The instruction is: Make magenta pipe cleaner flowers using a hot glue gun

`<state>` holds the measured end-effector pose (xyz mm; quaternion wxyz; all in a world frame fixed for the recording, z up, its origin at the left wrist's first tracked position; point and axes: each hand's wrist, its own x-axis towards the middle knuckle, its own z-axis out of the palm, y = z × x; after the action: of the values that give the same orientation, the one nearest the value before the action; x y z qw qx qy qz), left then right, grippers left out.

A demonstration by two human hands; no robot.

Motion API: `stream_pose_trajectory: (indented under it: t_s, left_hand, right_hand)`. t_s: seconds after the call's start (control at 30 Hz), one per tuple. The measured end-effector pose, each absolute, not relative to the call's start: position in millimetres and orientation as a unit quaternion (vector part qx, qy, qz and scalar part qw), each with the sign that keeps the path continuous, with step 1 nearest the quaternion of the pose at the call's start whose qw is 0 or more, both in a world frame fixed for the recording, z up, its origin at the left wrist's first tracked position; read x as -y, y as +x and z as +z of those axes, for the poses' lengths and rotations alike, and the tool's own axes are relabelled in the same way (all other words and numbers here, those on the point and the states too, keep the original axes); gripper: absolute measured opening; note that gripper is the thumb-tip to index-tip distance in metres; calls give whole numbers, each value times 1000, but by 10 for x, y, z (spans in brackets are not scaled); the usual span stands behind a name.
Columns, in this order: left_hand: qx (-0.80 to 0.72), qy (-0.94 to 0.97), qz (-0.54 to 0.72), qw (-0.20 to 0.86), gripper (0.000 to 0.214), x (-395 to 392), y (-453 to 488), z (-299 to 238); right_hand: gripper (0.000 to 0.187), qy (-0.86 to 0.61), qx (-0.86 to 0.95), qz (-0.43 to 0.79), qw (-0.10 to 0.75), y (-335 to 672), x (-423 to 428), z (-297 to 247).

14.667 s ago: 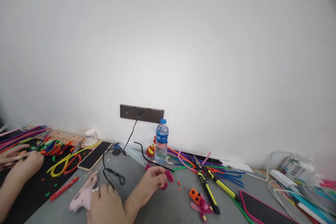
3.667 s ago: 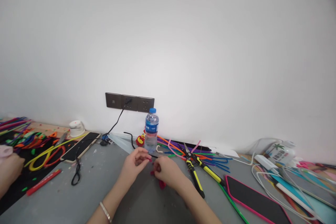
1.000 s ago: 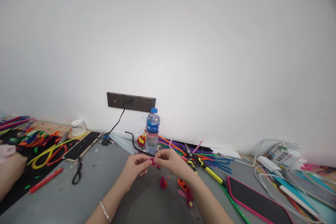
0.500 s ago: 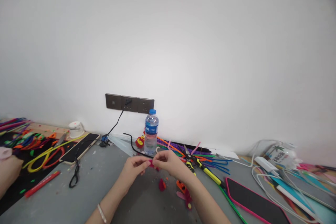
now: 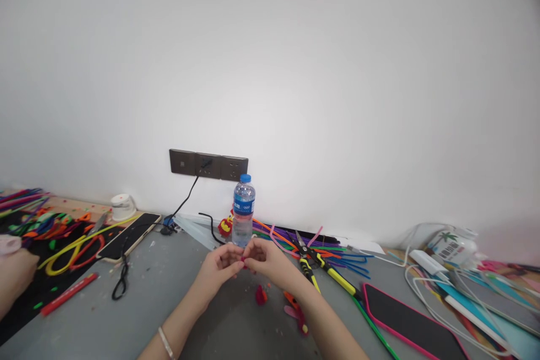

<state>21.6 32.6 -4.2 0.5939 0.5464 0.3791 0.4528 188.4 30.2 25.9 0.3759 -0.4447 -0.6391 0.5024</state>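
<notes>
My left hand (image 5: pixel 216 271) and my right hand (image 5: pixel 272 263) meet in front of a water bottle (image 5: pixel 243 219). Fingertips of both are pinched on a small magenta fuzzy piece (image 5: pixel 243 260), mostly hidden by the fingers. On the grey table just below lies a dark red fuzzy piece (image 5: pixel 260 295) with a bit of orange. Beside my right forearm is a small orange and magenta fuzzy figure (image 5: pixel 301 322), partly covered by the arm. Yellow-and-black pliers (image 5: pixel 333 277) lie to the right of my right hand, on colourful pipe cleaners (image 5: pixel 348 261).
A red and yellow figure (image 5: pixel 225 226) sits behind the bottle. Left are a phone (image 5: pixel 130 236), yellow scissors (image 5: pixel 63 259), a red marker (image 5: pixel 70 294) and another person's hand (image 5: pixel 19 275). Right are a pink-edged phone (image 5: pixel 413 320) and white cables (image 5: pixel 415 292). A wall stands behind.
Both hands have drawn slightly closer together, and their fingers now cover more of the magenta piece. The surrounding things stay in place.
</notes>
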Motion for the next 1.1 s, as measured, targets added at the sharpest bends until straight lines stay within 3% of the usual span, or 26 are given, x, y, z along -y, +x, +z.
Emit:
stream_pose_trajectory:
  t_s: [0.53,1.1]
  left_hand:
    - [-368,507,467,623,26,-308,226,-18]
    - [-379,549,498,554,28,-361,203,-75]
  right_hand:
    - [14,-446,601,506,428,1916,-348,337]
    - [8,-498,663,418,371,1867,-298,306]
